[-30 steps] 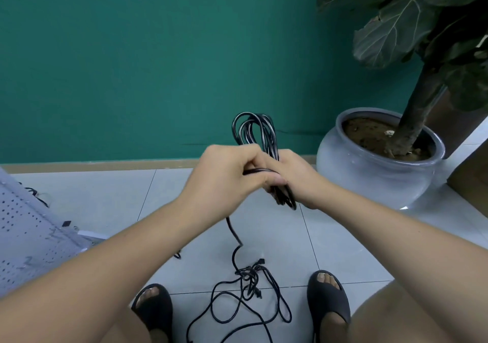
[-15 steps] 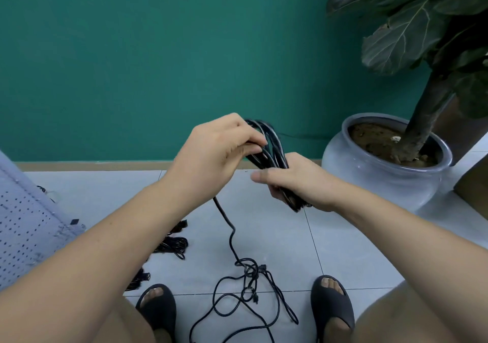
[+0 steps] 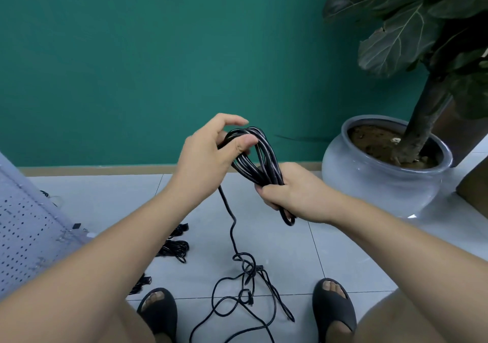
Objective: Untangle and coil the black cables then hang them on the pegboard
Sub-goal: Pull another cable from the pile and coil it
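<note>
Nearest, between two dark sandals [image 3: 158,313], a loose tangle [image 3: 245,287] of thin black cable sprawls across the tiled floor [image 3: 303,250] by its near edge. One strand climbs from it, kinked, up to the hands. To the left on the floor lie small coiled bundles [image 3: 174,249], already wound, and the white pegboard [image 3: 23,237] leans in at the left edge.

Above the middle of the floor, held in the air, is the coil [image 3: 264,163]. Its long axis runs on a slant, with the rounded loop end up and left toward the wall and the narrow end down and right, poking out below the right fist. The right hand [image 3: 295,192] is wrapped round its lower half in a firm grip. The left hand [image 3: 208,163] has thumb and fingers curled about the top loop, the thumb lying over the strands.

A second ago both hands met at the coil's middle and the loop stood nearly upright above them. Half a second ago the left fingers covered the top. Now the left hand sits at the loop end, the loop shows beside the thumb, and the coil leans.

The coil is glossy black, several turns laid side by side, long and narrow.

Farther right stands a grey glazed pot [image 3: 375,179] holding a large-leaved plant [image 3: 412,38], against a teal wall [image 3: 132,65].
</note>
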### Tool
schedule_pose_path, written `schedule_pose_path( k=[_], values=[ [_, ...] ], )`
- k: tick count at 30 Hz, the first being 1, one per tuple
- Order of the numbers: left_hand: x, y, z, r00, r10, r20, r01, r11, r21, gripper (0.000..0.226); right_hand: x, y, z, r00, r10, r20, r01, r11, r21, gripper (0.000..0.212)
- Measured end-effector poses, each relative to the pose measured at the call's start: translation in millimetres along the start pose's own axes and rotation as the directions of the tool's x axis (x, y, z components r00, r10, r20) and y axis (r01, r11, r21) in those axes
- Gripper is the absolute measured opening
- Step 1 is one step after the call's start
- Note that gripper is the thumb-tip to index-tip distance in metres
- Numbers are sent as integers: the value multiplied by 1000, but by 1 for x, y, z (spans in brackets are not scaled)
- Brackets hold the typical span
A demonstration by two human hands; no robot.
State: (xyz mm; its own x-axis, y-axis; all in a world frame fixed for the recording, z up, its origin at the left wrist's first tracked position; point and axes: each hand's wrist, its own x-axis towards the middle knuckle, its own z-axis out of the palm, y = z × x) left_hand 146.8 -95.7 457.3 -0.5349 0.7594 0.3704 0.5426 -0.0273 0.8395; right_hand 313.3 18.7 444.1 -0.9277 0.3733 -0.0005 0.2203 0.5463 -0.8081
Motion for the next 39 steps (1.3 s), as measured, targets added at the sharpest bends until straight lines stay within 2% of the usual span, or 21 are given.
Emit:
schedule_pose_path(
  k=[2, 5, 7, 9, 13, 16, 20, 24, 27, 30, 36, 38, 39],
  values=[
    [-4, 2, 10, 995, -87, 56, 97, 972, -215, 24, 1, 2, 1, 1000, -2, -3, 2, 1000, 21, 20],
    [-6, 5, 21, 983, -164, 81, 183, 860, -477, 27, 3, 5, 4, 999, 32, 28, -34, 998, 62, 13],
    [-6, 8, 27, 971, -216, 102, 234, 766, -599, 26, 4, 5, 5, 996, 53, 66, -60, 993, 98, 13],
    [-6, 11, 31, 962, -251, 103, 256, 714, -652, 20, 5, 3, 6, 994, 68, 91, -76, 993, 95, 12],
    [-4, 21, 35, 951, -304, 55, 263, 704, -660, 10, 6, -2, 12, 987, 85, 135, -101, 988, 116, 20],
    [-2, 26, 39, 959, -285, 3, 228, 762, -606, 10, 6, -4, 9, 987, 74, 145, -97, 983, 157, 30],
    [-3, 32, 45, 971, -234, -37, 177, 822, -542, 15, 8, -6, 10, 997, 43, 70, -64, 942, 330, 29],
    [-1, 34, 47, 973, -230, -19, 183, 818, -546, 19, 8, -2, 26, 996, 7, 85, -34, 946, 322, 20],
    [4, 34, 42, 963, -269, -14, 213, 795, -568, 21, 9, -2, 30, 998, 46, 48, -59, 944, 324, 13],
    [12, 30, 36, 954, -301, 10, 254, 787, -562, 25, 13, -6, 35, 993, 121, -9, -110, 929, 353, 25],
    [15, 24, 31, 978, -210, -7, 189, 897, -400, 30, 14, -5, 36, 986, 126, -106, -85, 941, 328, 27],
    [16, 21, 28, 973, -228, 30, 220, 885, -410, 40, 14, -4, 30, 984, 118, -132, -71, 946, 315, 28],
    [16, 19, 29, 963, -257, 76, 263, 849, -459, 48, 14, -4, 27, 983, 112, -148, -59, 944, 326, 28]
  ],
)
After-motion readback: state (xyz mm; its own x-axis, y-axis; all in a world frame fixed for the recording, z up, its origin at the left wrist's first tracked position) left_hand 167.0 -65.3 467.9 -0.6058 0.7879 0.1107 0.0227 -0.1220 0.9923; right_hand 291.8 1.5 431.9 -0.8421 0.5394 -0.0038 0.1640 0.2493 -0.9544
